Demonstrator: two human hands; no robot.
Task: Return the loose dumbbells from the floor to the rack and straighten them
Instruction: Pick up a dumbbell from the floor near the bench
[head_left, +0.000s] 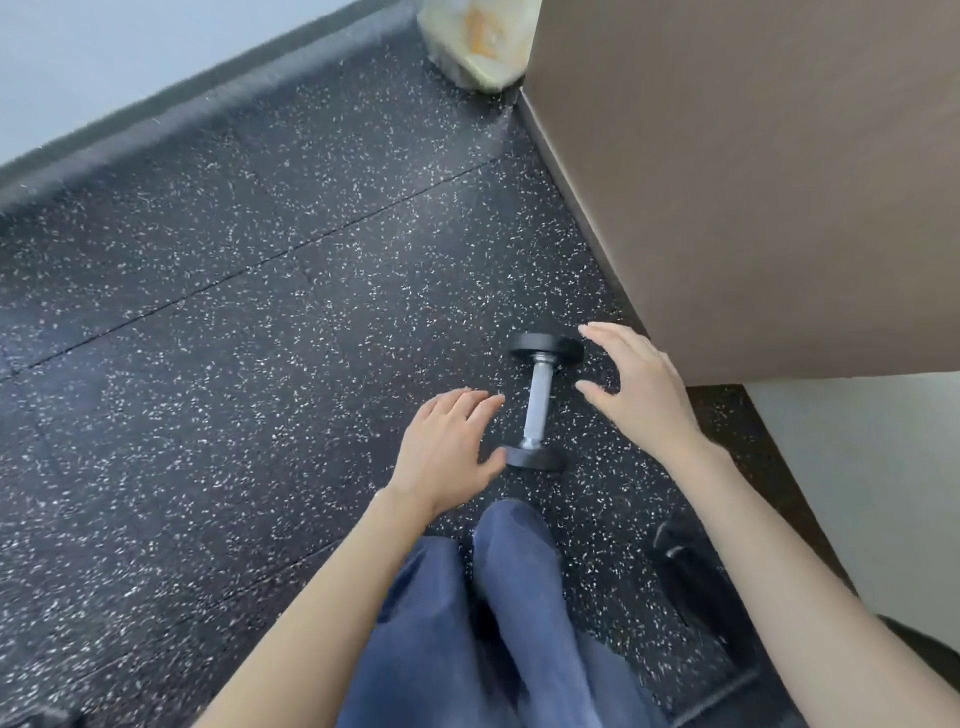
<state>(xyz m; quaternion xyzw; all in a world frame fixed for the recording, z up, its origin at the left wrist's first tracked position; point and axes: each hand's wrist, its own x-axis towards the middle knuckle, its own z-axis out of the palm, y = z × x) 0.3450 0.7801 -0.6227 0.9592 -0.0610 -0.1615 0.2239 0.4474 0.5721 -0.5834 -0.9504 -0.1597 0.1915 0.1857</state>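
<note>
A small dumbbell (538, 402) with black end weights and a silver handle lies on the speckled black rubber floor (260, 338), its handle running away from me. My left hand (449, 449) hovers just left of its near end, fingers straight and holding nothing. My right hand (636, 387) is spread above the floor to the right of the handle, fingers apart, thumb toward the bar, not touching it. No rack shows clearly in view.
A brown wall or cabinet (753, 182) rises close on the right of the dumbbell. A pale bag (475, 41) sits in the far corner. A dark metal frame (701, 587) stands at lower right. My blue trouser legs (493, 623) fill the bottom centre.
</note>
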